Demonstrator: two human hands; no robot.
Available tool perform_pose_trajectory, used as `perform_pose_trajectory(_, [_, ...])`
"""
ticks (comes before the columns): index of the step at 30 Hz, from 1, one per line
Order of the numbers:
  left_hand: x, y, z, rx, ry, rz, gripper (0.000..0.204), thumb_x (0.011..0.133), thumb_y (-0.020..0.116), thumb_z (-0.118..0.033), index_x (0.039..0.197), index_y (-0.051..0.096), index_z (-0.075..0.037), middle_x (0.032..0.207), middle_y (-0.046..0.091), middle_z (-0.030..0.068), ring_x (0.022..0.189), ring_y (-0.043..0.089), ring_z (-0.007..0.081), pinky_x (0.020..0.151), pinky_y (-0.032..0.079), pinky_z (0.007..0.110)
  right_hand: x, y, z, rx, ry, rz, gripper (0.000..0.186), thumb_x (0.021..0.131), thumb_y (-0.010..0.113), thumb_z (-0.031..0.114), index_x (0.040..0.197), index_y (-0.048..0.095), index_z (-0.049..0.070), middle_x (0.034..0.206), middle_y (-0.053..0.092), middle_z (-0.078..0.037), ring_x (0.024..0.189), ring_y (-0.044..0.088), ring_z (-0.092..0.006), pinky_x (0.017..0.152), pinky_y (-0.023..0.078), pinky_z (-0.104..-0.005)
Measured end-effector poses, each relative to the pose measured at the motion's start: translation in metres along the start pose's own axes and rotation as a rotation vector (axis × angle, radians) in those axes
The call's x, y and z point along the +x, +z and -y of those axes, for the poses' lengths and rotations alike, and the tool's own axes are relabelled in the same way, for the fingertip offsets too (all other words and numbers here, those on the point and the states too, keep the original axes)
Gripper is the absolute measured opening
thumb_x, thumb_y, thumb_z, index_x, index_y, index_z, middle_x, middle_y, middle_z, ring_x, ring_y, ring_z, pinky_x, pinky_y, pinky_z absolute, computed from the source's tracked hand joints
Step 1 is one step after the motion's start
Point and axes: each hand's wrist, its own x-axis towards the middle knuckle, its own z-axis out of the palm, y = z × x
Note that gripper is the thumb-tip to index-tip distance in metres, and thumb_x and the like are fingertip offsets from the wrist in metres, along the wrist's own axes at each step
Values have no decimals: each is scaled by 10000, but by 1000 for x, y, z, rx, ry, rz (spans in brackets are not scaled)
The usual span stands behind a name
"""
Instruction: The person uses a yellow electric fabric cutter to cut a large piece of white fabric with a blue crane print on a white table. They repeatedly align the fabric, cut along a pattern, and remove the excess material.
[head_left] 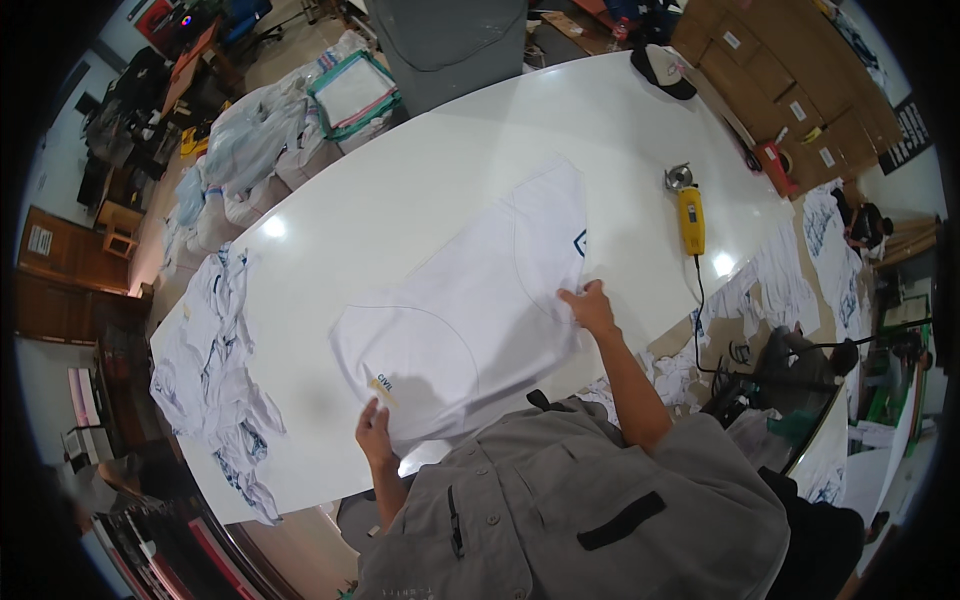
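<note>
A white fabric piece [450, 300] with thin curved lines lies spread on the white table [330, 240], slightly rumpled along its near side. It bears a small dark and yellow print near its left corner and a blue angular mark at its right edge. At the lower left edge, my left hand [374, 434] pinches the cloth between thumb and fingers. My right hand [592, 306] grips the right edge below the blue mark, its thumb on top of the cloth and the other fingertips partly hidden.
A yellow corded power cutter [691, 220] with a round metal head lies at the right. White fabric pieces [225, 370] are heaped along the left edge. A cap [664, 72] rests at the far right corner, near cardboard boxes [790, 85]. Behind the table stands a grey bin [450, 50].
</note>
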Motion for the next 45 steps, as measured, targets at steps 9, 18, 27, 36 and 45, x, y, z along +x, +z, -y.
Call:
perform_pose_trajectory(9, [-59, 87, -205, -218, 407, 239, 710, 921, 779, -124, 1537, 481, 66, 1488, 559, 191, 1301, 595, 246, 1106, 477, 347, -99, -12, -32, 594, 469, 1004, 1069, 971, 342, 861, 1447, 519, -80, 1202, 694, -279, 1114, 709, -333, 972, 563, -437])
perform_pose_trajectory(18, [-116, 106, -310, -226, 783, 338, 689, 928, 732, -131, 1548, 486, 43, 1453, 618, 198, 1262, 656, 259, 1089, 511, 358, -90, 49, 68, 2078, 297, 688, 790, 1076, 355, 679, 1612, 356, 99, 1667, 384, -106, 1523, 384, -299, 1273, 298, -547])
perform_pose_trajectory(27, [55, 69, -353, 80, 600, 195, 726, 971, 698, -282, 1592, 445, -4, 1369, 660, 199, 1048, 714, 253, 932, 570, 345, 164, -19, 106, 1983, 198, 179, 313, 1017, 596, 220, 1253, 642, 19, 1316, 683, -169, 1179, 671, -312, 1020, 547, -484])
perform_pose_trajectory(36, [165, 57, -341, -308, 490, 287, 773, 963, 714, -119, 1624, 346, 37, 1515, 554, 205, 1301, 615, 304, 1090, 498, 403, 220, -174, 175, 1832, -193, 97, 237, 1030, 618, 114, 1249, 644, 28, 1230, 681, -129, 1112, 669, -255, 966, 561, -406])
perform_pose_trajectory(45, [89, -28, -252, -73, 483, 224, 866, 865, 691, -1, 1648, 322, 4, 1594, 483, 208, 1384, 563, 299, 1107, 499, 398, 106, -183, 71, 1635, -173, 172, 326, 1037, 574, 72, 1346, 578, -30, 1325, 656, -131, 1255, 644, -255, 1109, 528, -382])
